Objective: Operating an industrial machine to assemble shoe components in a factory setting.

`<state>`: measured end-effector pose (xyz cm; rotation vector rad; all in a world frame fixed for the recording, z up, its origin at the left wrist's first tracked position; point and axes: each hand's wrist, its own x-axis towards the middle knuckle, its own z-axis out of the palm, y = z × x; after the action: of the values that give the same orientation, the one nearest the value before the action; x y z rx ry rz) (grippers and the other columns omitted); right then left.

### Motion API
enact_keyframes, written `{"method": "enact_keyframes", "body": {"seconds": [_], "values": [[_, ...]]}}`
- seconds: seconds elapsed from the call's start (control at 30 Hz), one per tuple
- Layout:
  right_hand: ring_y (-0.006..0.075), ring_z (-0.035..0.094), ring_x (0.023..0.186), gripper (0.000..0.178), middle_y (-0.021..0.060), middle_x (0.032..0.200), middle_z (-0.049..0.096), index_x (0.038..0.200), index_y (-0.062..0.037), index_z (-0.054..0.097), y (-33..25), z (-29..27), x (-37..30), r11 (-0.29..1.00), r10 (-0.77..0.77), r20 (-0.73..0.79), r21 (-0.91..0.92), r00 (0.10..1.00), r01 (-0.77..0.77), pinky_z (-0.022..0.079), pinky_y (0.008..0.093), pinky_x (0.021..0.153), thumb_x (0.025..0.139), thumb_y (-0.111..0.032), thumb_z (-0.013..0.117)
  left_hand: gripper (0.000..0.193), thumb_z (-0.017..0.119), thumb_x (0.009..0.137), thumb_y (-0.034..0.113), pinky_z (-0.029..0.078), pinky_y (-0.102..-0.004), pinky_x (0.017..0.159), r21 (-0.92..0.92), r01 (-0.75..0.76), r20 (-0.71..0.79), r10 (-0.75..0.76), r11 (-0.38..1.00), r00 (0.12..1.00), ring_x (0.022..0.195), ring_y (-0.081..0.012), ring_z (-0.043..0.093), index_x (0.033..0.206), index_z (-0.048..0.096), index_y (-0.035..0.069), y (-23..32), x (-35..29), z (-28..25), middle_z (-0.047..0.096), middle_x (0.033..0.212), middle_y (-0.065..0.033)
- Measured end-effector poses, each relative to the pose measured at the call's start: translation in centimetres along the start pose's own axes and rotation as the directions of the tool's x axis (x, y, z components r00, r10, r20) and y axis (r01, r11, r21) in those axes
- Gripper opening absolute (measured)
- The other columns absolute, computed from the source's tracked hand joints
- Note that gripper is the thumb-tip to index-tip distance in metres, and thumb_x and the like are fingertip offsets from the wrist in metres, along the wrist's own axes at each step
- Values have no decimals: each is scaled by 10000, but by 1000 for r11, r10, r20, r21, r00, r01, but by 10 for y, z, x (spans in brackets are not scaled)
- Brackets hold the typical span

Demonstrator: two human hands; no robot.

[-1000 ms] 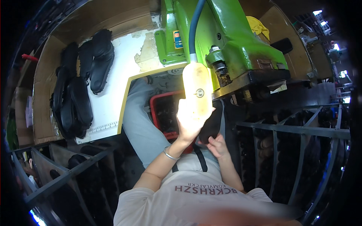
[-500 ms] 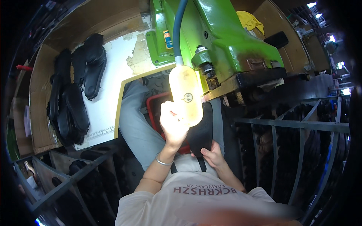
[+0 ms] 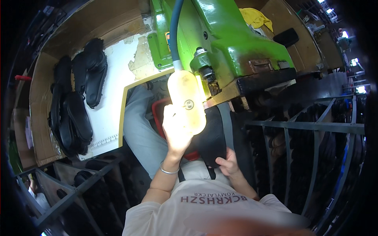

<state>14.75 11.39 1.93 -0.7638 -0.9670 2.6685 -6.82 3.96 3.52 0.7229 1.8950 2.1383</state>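
My right hand (image 3: 229, 162) grips the near end of a black shoe sole (image 3: 210, 137), thumb on top, above my lap. Fine ribbed lines show on the sole's face. My left hand (image 3: 176, 131) is raised to the left of it, fingers curled and washed out by bright light. A pale oval work lamp (image 3: 188, 112) on a flexible neck covers part of that hand and the sole's far end, so what the left fingers hold is hidden.
Beyond the lamp stands a green machine (image 3: 236, 47). Several black soles (image 3: 84, 118) lie on the white tabletop (image 3: 114, 90) at left, inside cardboard walls. A red bin (image 3: 158, 114) sits between my legs. Metal racks (image 3: 307, 126) flank me; a yellow cloth (image 3: 256, 17) lies far right.
The sole has turned so more of its broad ribbed face shows. My right hand has shifted slightly right, its thumb still on the edge. The left hand stays curled beside the lamp.
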Motion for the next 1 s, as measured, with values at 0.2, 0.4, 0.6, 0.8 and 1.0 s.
{"method": "enact_keyframes", "body": {"seconds": [0.2,0.4,0.6,0.8,1.0], "values": [[170,574,902,382,97,964,592,1029,14,525,-57,-14,0,936,-346,-323,-179,881,302,459,300,831,675,-11,666,250,727,731,-25,436,-215,610,-88,57,44,-53,995,998,648,-76,503,932,580,-13,44,10,18,539,759,-15],[171,582,916,413,99,1029,580,1157,31,497,-119,-4,44,824,-561,-321,-311,763,474,477,283,827,764,41,624,270,743,743,63,486,-253,677,-141,227,156,-205,964,966,702,-119,599,953,617,-52,36,5,16,655,820,-86],[130,585,885,265,77,977,607,1071,15,534,-136,22,96,802,-564,-99,-302,820,515,478,256,789,823,-12,621,243,740,722,-23,483,-228,680,-52,5,152,3,999,988,719,-85,577,930,614,-18,38,23,-3,625,827,-30],[99,512,895,295,43,992,574,1074,9,545,-107,48,110,609,-627,164,-507,762,610,419,240,805,802,-60,636,201,702,727,-58,498,-224,687,-97,126,167,-109,987,980,733,-106,616,911,623,-53,61,38,-49,654,791,-74],[120,562,933,346,54,1021,607,1099,34,550,-82,85,107,706,-520,193,-452,832,546,417,256,871,773,-24,651,206,687,708,-119,476,-211,679,-3,162,126,-161,987,979,721,-97,583,871,587,-43,42,12,-100,594,778,-50]]}}
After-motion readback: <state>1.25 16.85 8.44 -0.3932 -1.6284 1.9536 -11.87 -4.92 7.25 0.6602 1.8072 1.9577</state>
